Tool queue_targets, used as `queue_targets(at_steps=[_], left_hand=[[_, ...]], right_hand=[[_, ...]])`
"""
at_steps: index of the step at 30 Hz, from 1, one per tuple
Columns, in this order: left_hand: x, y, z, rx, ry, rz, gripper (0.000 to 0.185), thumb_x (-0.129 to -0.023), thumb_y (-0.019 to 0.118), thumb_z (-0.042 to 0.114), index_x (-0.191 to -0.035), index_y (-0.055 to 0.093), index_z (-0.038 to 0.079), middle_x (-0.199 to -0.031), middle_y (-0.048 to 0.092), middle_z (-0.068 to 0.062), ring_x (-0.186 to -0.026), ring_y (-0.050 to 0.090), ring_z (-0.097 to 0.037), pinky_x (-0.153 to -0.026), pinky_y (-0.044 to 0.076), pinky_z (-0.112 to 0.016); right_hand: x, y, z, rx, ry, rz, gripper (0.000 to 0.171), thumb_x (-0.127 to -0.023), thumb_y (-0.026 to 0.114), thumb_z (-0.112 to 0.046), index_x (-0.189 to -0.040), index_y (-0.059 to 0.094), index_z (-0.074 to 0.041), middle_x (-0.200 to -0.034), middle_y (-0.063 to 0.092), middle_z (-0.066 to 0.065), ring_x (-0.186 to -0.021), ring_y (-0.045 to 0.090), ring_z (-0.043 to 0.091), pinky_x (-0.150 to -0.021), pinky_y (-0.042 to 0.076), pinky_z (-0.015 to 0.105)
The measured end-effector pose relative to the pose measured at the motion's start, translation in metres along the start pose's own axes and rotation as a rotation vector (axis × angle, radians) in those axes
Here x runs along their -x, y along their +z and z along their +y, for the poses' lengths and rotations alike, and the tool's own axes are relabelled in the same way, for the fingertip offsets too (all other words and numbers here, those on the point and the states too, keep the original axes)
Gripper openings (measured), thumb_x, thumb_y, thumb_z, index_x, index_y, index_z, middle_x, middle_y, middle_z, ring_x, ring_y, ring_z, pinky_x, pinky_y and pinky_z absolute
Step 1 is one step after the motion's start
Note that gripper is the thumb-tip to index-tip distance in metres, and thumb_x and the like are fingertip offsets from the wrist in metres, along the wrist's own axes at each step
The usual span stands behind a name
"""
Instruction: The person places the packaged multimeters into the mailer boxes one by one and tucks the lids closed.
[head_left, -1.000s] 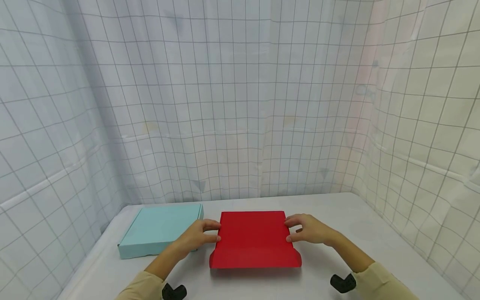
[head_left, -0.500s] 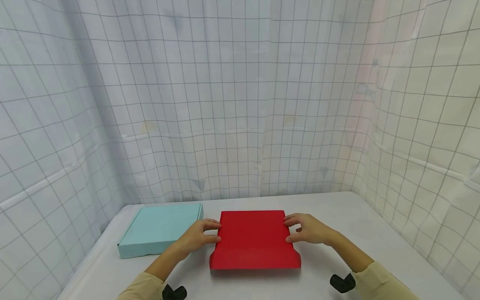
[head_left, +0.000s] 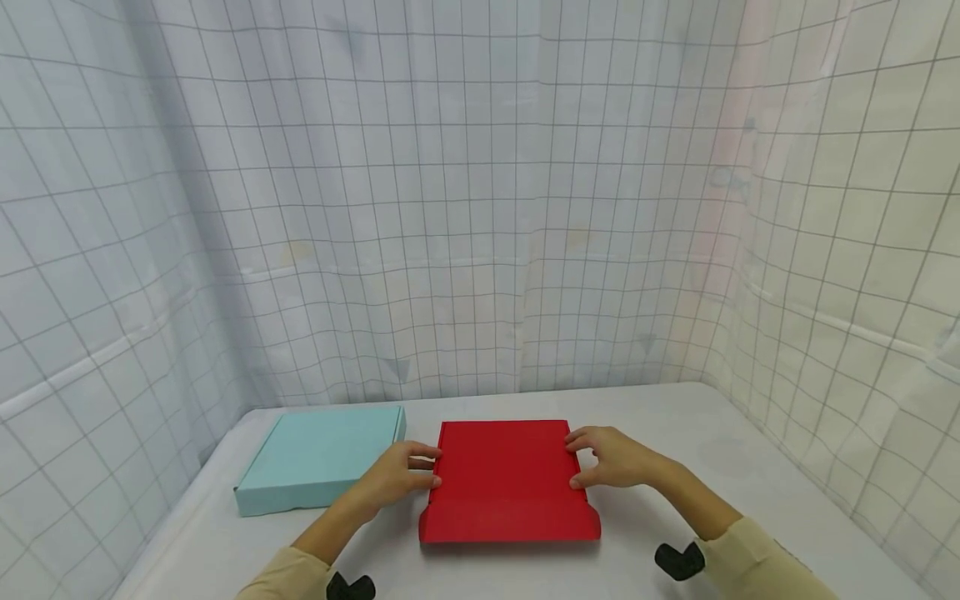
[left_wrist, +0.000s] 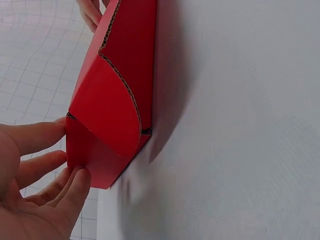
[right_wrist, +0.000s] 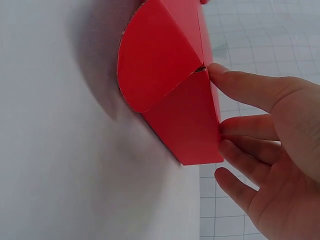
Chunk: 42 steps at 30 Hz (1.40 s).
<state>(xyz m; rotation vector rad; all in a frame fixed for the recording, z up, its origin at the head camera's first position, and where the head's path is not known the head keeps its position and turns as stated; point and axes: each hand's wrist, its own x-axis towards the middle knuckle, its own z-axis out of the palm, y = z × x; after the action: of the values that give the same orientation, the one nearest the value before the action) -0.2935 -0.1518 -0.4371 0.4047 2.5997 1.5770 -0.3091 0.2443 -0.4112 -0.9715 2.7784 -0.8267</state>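
A red cardboard box point(head_left: 504, 458) lies on the white table with its lid down over the top. Its front flap point(head_left: 510, 521) slopes out toward the person, with a rounded side tab point(left_wrist: 110, 105) at its left end and another tab point(right_wrist: 152, 55) at the right. At the box's left side, my left hand point(head_left: 393, 475) touches the side wall with thumb and fingertips. My right hand point(head_left: 615, 457) touches the opposite side, thumb near the flap's fold and the little finger off the wall. Neither hand wraps around the box.
A closed light-blue cardboard box point(head_left: 322, 458) lies on the table to the left, close behind my left hand. White table point(head_left: 675, 417) surrounds both boxes. Grid-patterned curtains point(head_left: 480, 208) stand along the back and both sides.
The red box's front flap has tipped slightly lower, its front edge now nearer the table. Both hands stay at the box's sides with only small shifts. The blue box has not moved.
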Motion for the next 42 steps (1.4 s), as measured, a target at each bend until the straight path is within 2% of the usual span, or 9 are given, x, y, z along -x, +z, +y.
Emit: queue_targets(at_steps=[6, 10, 15, 19, 26, 31, 35, 42], left_hand=[[0.001, 0.002, 0.0, 0.009, -0.016, 0.004, 0.049, -0.087, 0.082, 0.008, -0.131, 0.064, -0.002, -0.128, 0.065, -0.014, -0.113, 0.064, -0.035, -0.087, 0.059, -0.048], [0.003, 0.003, 0.001, 0.014, -0.015, 0.006, 0.056, -0.087, 0.083, 0.009, -0.137, 0.059, -0.003, -0.126, 0.064, -0.012, -0.111, 0.065, -0.032, -0.087, 0.059, -0.048], [0.013, 0.006, 0.006, -0.033, -0.068, 0.066, 0.058, -0.087, 0.083, 0.011, -0.137, 0.059, -0.003, -0.118, 0.064, -0.009, -0.106, 0.065, -0.027, -0.086, 0.059, -0.046], [0.025, 0.007, 0.012, -0.045, -0.115, 0.111, 0.053, -0.086, 0.084, 0.013, -0.131, 0.063, -0.004, -0.112, 0.066, -0.008, -0.101, 0.065, -0.025, -0.085, 0.058, -0.046], [0.048, 0.006, 0.017, -0.027, -0.24, 0.088, 0.049, -0.084, 0.086, 0.02, -0.123, 0.067, -0.003, -0.111, 0.065, -0.007, -0.1, 0.063, -0.025, -0.087, 0.056, -0.049], [0.054, 0.011, 0.011, -0.011, -0.27, 0.081, 0.046, -0.084, 0.086, 0.023, -0.118, 0.069, -0.003, -0.112, 0.065, -0.008, -0.104, 0.059, -0.029, -0.085, 0.055, -0.049], [0.054, 0.018, 0.005, 0.014, -0.287, 0.062, 0.039, -0.086, 0.085, 0.02, -0.113, 0.069, -0.003, -0.107, 0.065, -0.008, -0.099, 0.058, -0.027, -0.082, 0.057, -0.044], [0.055, 0.022, 0.003, 0.072, -0.296, 0.052, 0.037, -0.089, 0.082, 0.017, -0.113, 0.067, -0.007, -0.102, 0.067, -0.008, -0.092, 0.061, -0.025, -0.079, 0.058, -0.038]], right_hand=[[-0.002, -0.002, -0.005, 0.056, -0.012, -0.016, 0.053, -0.088, 0.082, -0.025, -0.129, 0.067, 0.005, -0.141, 0.057, 0.017, -0.133, 0.049, 0.043, -0.104, 0.046, 0.059], [-0.007, 0.0, -0.011, 0.095, -0.059, -0.026, 0.053, -0.089, 0.081, -0.025, -0.131, 0.067, 0.005, -0.142, 0.057, 0.016, -0.133, 0.05, 0.041, -0.105, 0.046, 0.058], [-0.015, 0.009, -0.019, 0.12, -0.105, -0.048, 0.058, -0.091, 0.08, -0.032, -0.136, 0.064, 0.0, -0.145, 0.056, 0.011, -0.134, 0.051, 0.035, -0.107, 0.047, 0.052], [-0.02, 0.015, -0.023, 0.087, -0.093, -0.078, 0.061, -0.091, 0.08, -0.035, -0.139, 0.063, -0.001, -0.15, 0.054, 0.01, -0.138, 0.048, 0.032, -0.109, 0.046, 0.049], [-0.024, 0.018, -0.018, 0.032, -0.051, -0.097, 0.064, -0.09, 0.082, -0.035, -0.141, 0.062, -0.002, -0.154, 0.052, 0.01, -0.145, 0.042, 0.031, -0.111, 0.043, 0.048], [-0.028, 0.017, -0.017, 0.024, -0.026, -0.116, 0.067, -0.088, 0.084, -0.036, -0.142, 0.063, -0.005, -0.154, 0.051, 0.008, -0.146, 0.04, 0.029, -0.113, 0.04, 0.048], [-0.026, 0.017, -0.017, 0.018, -0.023, -0.141, 0.07, -0.085, 0.086, -0.036, -0.143, 0.062, -0.006, -0.155, 0.05, 0.006, -0.146, 0.04, 0.03, -0.111, 0.043, 0.048], [-0.024, 0.014, -0.018, -0.005, -0.012, -0.169, 0.078, -0.081, 0.089, -0.035, -0.147, 0.059, -0.008, -0.157, 0.047, 0.003, -0.147, 0.037, 0.029, -0.11, 0.044, 0.045]])
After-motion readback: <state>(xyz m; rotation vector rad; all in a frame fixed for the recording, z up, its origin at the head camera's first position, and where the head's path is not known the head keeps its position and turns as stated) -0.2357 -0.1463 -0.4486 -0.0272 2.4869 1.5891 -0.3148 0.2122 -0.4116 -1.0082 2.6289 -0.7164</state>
